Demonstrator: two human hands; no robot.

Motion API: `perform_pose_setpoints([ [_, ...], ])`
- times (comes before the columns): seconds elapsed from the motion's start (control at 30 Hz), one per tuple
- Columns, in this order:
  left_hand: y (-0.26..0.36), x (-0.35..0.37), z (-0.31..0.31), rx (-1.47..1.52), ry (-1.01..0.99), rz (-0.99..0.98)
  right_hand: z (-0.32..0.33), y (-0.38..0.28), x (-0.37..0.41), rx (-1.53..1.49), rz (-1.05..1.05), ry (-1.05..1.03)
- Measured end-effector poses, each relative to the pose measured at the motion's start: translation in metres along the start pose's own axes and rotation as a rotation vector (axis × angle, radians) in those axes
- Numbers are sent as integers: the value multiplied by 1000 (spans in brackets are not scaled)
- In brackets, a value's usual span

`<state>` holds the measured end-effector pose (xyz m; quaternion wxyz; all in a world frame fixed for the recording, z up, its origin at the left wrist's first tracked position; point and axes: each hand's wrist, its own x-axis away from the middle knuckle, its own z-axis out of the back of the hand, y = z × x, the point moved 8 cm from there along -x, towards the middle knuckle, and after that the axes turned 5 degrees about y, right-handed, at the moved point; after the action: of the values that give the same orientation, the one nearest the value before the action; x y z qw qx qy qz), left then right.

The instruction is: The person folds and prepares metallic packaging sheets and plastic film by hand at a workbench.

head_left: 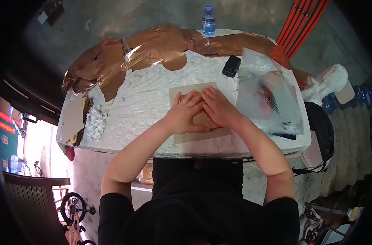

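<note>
My left hand (187,113) lies with its fingers spread over a small brown sheet (203,119). From the other side, my right hand (219,108) rests on the same sheet, its fingers stretched out and close to the left fingertips. Beneath both is a larger beige cardboard sheet (186,139) on the cloth-covered table (143,98). Much of the brown sheet is hidden by my hands. To the right of my right hand is a stack of clear plastic bags (257,96), with a small black case (231,66) behind it.
Shiny copper-coloured foil (153,47) runs along the table's far edge, near a water bottle (209,21). At the left are a pile of white loops (95,123) and cardboard pieces (73,118). Red poles (302,24) stand beyond the far right corner.
</note>
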<state>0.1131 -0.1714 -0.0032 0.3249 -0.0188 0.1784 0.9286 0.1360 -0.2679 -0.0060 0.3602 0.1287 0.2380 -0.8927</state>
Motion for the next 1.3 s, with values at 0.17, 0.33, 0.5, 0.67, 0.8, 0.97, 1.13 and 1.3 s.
perform_pose_setpoints([
  [0.17, 9, -6, -2, 1, 8, -20, 1, 0, 11, -46, -83, -22],
  [0.33, -5, -2, 7, 252, 59, 68, -2, -2, 12, 64, -66, -9],
  [0.5, -42, 21, 16, 52, -57, 180, -3, -1, 18, 203, -97, 12],
  [0.67, -51, 41, 24, 96, -104, 129, -5, -1, 17, 196, -91, 10],
  [0.8, -73, 32, 27, 725, 2, 196, -4, -1, 18, 190, -102, -3],
  [0.97, 9, -44, 41, 427, 276, -7, -5, -1, 17, 163, -95, -24],
  [1.13, 38, -99, 7, 344, 212, -116, 11, -9, 16, -171, -200, -149],
  [1.3, -22, -87, 36, 97, 276, 119, -3, 1, 18, 107, -100, 86],
])
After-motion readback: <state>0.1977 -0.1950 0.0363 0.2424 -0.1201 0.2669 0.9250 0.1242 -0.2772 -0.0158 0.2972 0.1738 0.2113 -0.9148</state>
